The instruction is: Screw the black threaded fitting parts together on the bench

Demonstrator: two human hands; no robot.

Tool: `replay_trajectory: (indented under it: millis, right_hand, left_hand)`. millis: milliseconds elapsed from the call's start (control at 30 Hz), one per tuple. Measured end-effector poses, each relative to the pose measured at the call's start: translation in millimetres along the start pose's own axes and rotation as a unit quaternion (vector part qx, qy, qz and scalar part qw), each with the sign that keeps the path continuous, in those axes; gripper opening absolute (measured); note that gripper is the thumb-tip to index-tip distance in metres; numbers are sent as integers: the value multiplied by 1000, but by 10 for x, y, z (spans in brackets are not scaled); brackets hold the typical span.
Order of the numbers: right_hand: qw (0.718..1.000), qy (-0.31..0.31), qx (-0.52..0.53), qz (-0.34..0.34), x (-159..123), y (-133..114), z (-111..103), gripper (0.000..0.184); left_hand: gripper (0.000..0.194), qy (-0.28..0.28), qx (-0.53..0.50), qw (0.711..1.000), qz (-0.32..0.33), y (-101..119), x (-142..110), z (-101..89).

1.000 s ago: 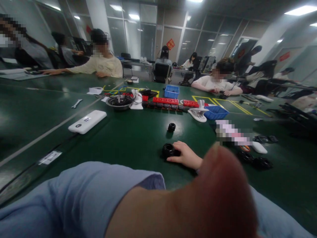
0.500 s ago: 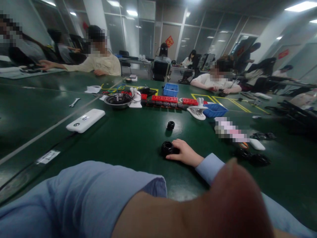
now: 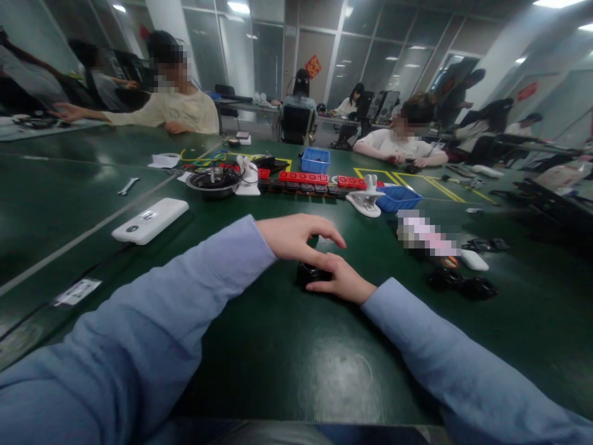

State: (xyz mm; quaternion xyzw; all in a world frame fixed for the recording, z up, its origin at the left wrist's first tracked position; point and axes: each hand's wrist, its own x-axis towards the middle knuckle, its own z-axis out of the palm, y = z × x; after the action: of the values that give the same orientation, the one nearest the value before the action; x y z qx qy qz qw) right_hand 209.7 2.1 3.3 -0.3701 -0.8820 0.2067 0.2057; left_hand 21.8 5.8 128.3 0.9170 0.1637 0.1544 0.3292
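On the green table top, my right hand grips a black, round, hollow part that looks like a small tyre, its thumb along the near side. My left hand hovers just beyond it, fingers curved and apart, with nothing visibly held. The left thumb overlaps the right fingers and covers the top of the black part. A second, smaller black round part is almost wholly hidden behind the left hand.
A white power bank with a cable lies left, a wrench beyond it. Across the middle stand a dark round bowl, red blocks, white clips and blue bins. Black parts lie right. Several people sit beyond.
My left hand has swung from close to the camera, low at the right, out over the table to the black parts. The right hand keeps its hold in place. The view has shifted slightly.
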Motion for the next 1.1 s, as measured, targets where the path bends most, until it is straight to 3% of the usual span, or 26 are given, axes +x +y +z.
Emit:
replay_trajectory:
  millis: [100,267,367,600,700,867,1100]
  right_hand:
    - [1000,9,4,-13,10,5,-4,30]
    - [1000,3,-2,-24,23,16,-6,29]
    - [1000,-1,-10,-16,21,12,-9,31]
    - [1000,-11,-4,-8,13,6,-20,38]
    - [1000,-12,-1,-10,12,13,-16,36]
    - [1000,-9,-9,-10,18,11,-10,32]
    - [1000,0,-11,-23,23,1,-14,31]
  left_hand:
    - [53,-72,94,992,-47,-387,46,-104]
    - [58,-175,223,953,-103,-358,57,-39]
    - [57,-180,258,941,-127,-320,87,3]
    - [43,-186,256,942,-117,-383,138,42]
    - [41,-174,262,936,-159,-312,144,66]
    - [36,-147,325,900,-250,-123,163,144]
    - [48,-111,372,877,-284,-68,163,210]
